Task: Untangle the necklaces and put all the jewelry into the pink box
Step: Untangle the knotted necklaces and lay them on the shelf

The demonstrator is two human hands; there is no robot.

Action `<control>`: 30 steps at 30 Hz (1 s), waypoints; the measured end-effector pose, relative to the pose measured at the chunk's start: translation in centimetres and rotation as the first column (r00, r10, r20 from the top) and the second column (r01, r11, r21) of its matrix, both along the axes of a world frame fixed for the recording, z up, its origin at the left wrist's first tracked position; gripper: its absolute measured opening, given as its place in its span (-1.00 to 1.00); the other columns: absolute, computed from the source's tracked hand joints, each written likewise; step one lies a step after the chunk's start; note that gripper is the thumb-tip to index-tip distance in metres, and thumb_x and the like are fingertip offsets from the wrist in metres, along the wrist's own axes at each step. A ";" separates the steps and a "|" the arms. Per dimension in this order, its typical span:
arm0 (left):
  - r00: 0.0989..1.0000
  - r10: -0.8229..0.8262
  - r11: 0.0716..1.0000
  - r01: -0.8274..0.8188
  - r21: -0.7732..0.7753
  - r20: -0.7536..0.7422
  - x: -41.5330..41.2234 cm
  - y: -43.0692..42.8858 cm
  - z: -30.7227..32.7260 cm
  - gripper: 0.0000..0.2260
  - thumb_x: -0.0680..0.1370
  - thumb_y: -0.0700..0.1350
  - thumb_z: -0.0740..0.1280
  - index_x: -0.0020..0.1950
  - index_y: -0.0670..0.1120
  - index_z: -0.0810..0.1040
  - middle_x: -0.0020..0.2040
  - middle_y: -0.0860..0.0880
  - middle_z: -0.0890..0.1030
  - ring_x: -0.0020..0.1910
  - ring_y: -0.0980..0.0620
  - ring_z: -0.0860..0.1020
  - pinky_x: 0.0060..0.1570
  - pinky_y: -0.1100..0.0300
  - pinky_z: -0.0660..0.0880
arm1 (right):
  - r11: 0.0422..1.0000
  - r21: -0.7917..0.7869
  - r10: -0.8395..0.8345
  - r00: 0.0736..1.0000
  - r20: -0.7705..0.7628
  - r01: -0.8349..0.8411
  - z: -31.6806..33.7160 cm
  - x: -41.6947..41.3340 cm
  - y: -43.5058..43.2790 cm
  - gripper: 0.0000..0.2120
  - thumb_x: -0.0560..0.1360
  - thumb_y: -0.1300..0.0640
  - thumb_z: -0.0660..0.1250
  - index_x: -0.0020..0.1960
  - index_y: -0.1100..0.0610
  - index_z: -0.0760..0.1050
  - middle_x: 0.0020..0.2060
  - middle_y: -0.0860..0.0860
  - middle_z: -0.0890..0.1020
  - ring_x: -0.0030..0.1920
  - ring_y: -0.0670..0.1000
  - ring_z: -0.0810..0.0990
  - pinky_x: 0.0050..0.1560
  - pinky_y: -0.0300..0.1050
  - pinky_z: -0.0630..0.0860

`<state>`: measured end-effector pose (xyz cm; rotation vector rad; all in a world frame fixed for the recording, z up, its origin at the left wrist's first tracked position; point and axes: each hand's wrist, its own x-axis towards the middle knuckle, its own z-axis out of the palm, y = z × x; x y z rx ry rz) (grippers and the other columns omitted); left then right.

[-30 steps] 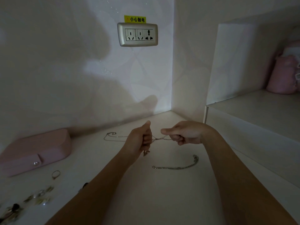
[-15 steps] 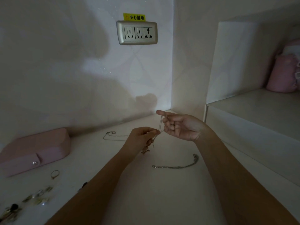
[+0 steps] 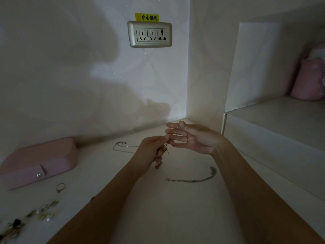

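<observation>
Okay, wide white counter [image 3: 175,208] running into the corner, with a raised shelf [image 3: 281,117] stepping up on the right. Far left against the wall sits the pink box [image 3: 38,161], lid down, snap flap facing front. Up on the shelf, a soft pink pouch [image 3: 307,81]. On the wall, a silver socket panel [image 3: 150,34] with three outlets, and just above it a yellow sticker [image 3: 147,17] reading 小心触电.

Both hands are up over the middle of the counter. The left hand [image 3: 151,150] has its fingers curled, pinching a tangled necklace [image 3: 166,147], with a pendant dangling below the fist. The right hand [image 3: 191,138] is palm-up, fingers straight and spread, and the fine chain loops across the fingertips [image 3: 168,132].

Down on the counter, a thicker chain [image 3: 193,180] curves below the right wrist, and a thin chain [image 3: 123,147] lies left of the left hand, near the wall. A ring [image 3: 60,187] sits just in front of the box, and small loose pieces [image 3: 44,211] are scattered toward the near left corner, too dim to identify.
</observation>
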<state>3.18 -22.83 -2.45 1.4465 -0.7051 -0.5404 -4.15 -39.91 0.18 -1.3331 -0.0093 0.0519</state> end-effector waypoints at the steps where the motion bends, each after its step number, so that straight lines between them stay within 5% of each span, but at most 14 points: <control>1: 1.000 -0.005 1.000 0.005 -0.012 -0.011 0.0 0.0 0.0 -0.77 0.58 -0.08 0.28 -0.12 -0.21 0.59 -0.56 0.04 0.29 -0.56 0.14 0.21 -0.54 0.33 0.21 | 1.000 0.003 0.002 1.000 0.010 -0.002 0.0 0.0 -0.1 -0.17 0.07 -0.21 0.63 0.24 0.11 0.52 0.12 0.03 0.66 0.20 0.02 0.60 0.26 0.00 0.49; 7: 0.990 -0.028 0.997 0.018 -0.069 -0.135 0.1 0.1 0.4 -0.82 0.54 -0.21 0.31 -0.24 -0.09 0.61 -0.54 0.06 0.23 -0.56 0.15 0.13 -0.55 0.32 0.09 | 0.986 0.156 0.048 0.995 0.084 -0.061 0.2 -0.6 -0.2 -0.48 0.29 0.15 0.55 0.23 0.16 0.55 -0.01 0.06 0.67 0.05 0.03 0.65 0.21 -0.02 0.54; 11: 0.984 -0.015 0.995 -0.002 -0.096 -0.180 0.4 0.1 0.6 -0.60 0.55 -0.21 0.28 -0.49 -0.02 0.52 -0.56 0.07 0.23 -0.56 0.16 0.13 -0.58 0.34 0.10 | 0.977 0.211 -0.043 0.999 -0.014 0.045 0.8 -1.0 -0.3 -0.72 0.41 0.27 0.24 0.11 0.19 0.53 -0.37 -0.01 0.56 -0.36 -0.07 0.59 -0.06 -0.13 0.62; 14: 0.980 -0.025 0.993 0.001 -0.120 -0.197 0.6 0.2 0.6 -0.62 0.55 -0.18 0.29 -0.49 -0.02 0.51 -0.56 0.08 0.21 -0.55 0.16 0.11 -0.58 0.34 0.07 | 0.985 -0.130 -0.128 0.984 -0.125 0.112 1.1 -1.2 0.2 -0.82 0.53 0.07 0.27 0.00 0.18 0.54 -0.41 -0.03 0.50 -0.52 -0.13 0.39 -0.23 -0.23 0.54; 17: 0.985 -0.059 0.992 0.040 -0.117 -0.162 0.8 0.3 0.5 -0.80 0.50 -0.08 0.33 -0.28 -0.11 0.43 -0.56 0.09 0.21 -0.56 0.17 0.13 -0.58 0.35 0.11 | 0.872 -0.478 -0.179 0.978 -0.104 0.109 1.1 -1.2 1.1 -0.70 0.50 -0.06 0.34 0.01 0.17 0.61 -0.46 -0.07 0.43 -0.52 -0.16 0.34 -0.26 -0.29 0.41; 22: 0.997 -0.061 0.997 0.059 -0.054 -0.051 0.3 0.3 0.5 -0.76 0.50 -0.05 0.33 -0.34 -0.08 0.57 -0.56 0.06 0.24 -0.55 0.16 0.16 -0.56 0.34 0.14 | 0.810 -0.565 -0.206 0.978 -0.030 0.153 0.9 -0.7 1.5 -0.74 0.40 0.06 0.48 0.03 0.18 0.67 -0.57 -0.08 0.31 -0.48 -0.13 0.31 -0.32 -0.34 0.44; 25: 1.000 -0.021 0.999 0.021 -0.029 -0.015 0.0 0.2 0.6 -0.69 0.53 -0.06 0.33 -0.42 -0.02 0.60 -0.56 0.04 0.27 -0.56 0.15 0.18 -0.55 0.34 0.16 | 0.811 -0.553 -0.236 0.972 -0.012 0.191 0.9 -0.6 1.7 -0.80 0.39 0.16 0.50 -0.01 0.19 0.67 -0.61 -0.11 0.40 -0.49 -0.12 0.28 -0.33 -0.33 0.45; 30: 0.990 0.099 0.994 -0.103 0.039 0.100 0.2 0.1 0.6 -0.84 0.51 -0.08 0.39 -0.19 -0.15 0.63 -0.57 0.05 0.36 -0.57 0.17 0.27 -0.52 0.36 0.25 | 0.834 -0.509 -0.270 0.962 -0.041 0.212 0.7 -0.4 1.8 -0.89 0.33 0.23 0.53 -0.14 0.16 0.68 -0.43 0.08 0.44 -0.56 -0.14 0.26 -0.37 -0.28 0.39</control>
